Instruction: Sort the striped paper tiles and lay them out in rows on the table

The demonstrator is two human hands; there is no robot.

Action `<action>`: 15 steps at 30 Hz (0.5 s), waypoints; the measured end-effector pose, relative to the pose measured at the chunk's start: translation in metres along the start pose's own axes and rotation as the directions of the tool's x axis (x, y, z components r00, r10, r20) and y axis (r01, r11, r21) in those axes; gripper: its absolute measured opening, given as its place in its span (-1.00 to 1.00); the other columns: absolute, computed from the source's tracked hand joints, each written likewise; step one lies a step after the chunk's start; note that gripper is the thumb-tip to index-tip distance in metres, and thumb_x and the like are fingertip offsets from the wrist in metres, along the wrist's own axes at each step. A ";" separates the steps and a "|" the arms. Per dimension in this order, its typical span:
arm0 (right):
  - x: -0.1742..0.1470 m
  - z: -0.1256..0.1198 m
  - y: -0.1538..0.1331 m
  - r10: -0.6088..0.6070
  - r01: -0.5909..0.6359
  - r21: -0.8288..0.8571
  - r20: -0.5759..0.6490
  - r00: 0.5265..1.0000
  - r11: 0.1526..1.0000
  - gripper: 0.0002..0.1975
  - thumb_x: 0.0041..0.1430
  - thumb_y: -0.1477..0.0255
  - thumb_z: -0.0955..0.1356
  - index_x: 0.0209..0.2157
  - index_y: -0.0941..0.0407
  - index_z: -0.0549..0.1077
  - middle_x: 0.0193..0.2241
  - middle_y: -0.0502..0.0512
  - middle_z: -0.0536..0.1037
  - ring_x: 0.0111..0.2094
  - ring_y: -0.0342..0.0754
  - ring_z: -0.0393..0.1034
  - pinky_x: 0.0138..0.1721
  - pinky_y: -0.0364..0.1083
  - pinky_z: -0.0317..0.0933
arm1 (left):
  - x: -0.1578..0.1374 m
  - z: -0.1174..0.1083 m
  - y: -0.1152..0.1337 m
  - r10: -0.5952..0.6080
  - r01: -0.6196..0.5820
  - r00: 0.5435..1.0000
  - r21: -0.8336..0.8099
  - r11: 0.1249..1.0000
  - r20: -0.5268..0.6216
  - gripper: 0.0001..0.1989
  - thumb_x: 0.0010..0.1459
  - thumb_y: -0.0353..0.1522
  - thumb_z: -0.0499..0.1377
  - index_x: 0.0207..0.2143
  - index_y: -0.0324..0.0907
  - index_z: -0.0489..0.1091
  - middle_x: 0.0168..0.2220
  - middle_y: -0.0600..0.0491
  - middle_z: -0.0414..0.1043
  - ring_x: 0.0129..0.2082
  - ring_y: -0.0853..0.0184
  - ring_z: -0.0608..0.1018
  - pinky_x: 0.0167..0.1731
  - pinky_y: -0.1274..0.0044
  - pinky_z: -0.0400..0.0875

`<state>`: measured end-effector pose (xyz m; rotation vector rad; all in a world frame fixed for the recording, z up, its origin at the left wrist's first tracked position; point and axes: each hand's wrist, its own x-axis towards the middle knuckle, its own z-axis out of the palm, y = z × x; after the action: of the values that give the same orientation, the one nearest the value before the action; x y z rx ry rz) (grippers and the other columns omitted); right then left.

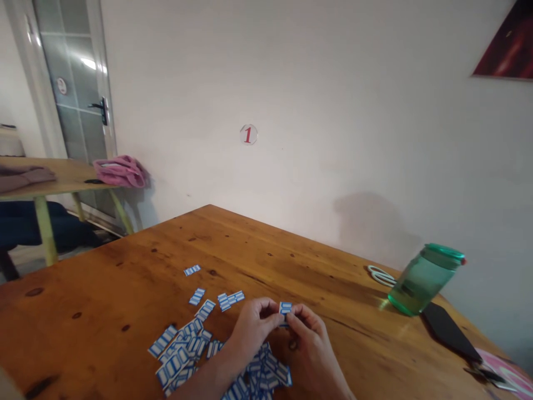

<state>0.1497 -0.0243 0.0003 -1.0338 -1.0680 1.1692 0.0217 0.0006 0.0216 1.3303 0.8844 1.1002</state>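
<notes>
Between the fingertips of both hands is a small white label sheet (285,307) with blue-framed boxes. My left hand (257,322) pinches its left side, thumb and fingers closed. From the right, my right hand (307,329) grips the other side the same way. Beneath and left of my wrists lies a loose pile of similar label sheets (172,364), partly hidden by my left forearm. A few separate label sheets (192,270) are scattered farther out on the wooden table (166,250).
A green water bottle (427,280) stands at the right, near a coiled white cable (381,276) and a dark phone (449,333). A pink round item (506,369) lies at the right edge. Left, another table (70,175) holds a pink cloth (121,171); a person's arm (25,176) rests there.
</notes>
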 end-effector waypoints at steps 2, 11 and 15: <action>-0.001 0.002 -0.002 0.040 -0.044 0.106 0.033 0.999 0.993 -0.80 -0.07 0.32 0.41 -0.56 0.15 0.38 -0.62 -0.09 0.35 -0.63 -0.25 0.14 -0.63 -0.25 -0.01 | 0.000 -0.002 0.002 -0.056 0.056 0.998 -0.060 0.997 0.002 -0.82 -0.27 -0.31 0.21 -0.59 -0.24 0.34 -0.61 0.16 0.31 -0.53 0.40 0.34 -0.46 0.56 0.22; -0.003 0.007 -0.003 0.119 -0.147 0.299 0.110 0.987 0.943 -0.80 -0.15 0.36 0.46 -0.58 0.14 0.39 -0.56 -0.02 0.45 -0.54 -0.18 0.30 -0.48 -0.19 0.15 | -0.001 -0.004 0.006 -0.024 0.024 1.000 -0.010 1.000 0.001 -0.87 -0.28 -0.34 0.16 -0.66 -0.21 0.27 -0.67 0.20 0.20 -0.60 0.45 0.25 -0.52 0.58 0.13; -0.001 0.007 0.010 0.090 -0.087 0.225 -0.004 0.996 0.970 -0.74 -0.17 0.28 0.45 -0.58 0.14 0.37 -0.68 -0.09 0.34 -0.67 -0.23 0.16 -0.61 -0.20 0.04 | 0.002 -0.003 -0.002 0.107 -0.092 0.992 0.191 0.977 -0.072 -0.91 -0.23 -0.36 0.09 -0.67 -0.19 0.25 -0.67 0.19 0.17 -0.59 0.43 0.23 -0.53 0.58 0.10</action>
<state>0.1406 -0.0242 -0.0082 -0.9173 -0.8628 1.3203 0.0195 0.0035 0.0196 1.5068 1.0111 1.1789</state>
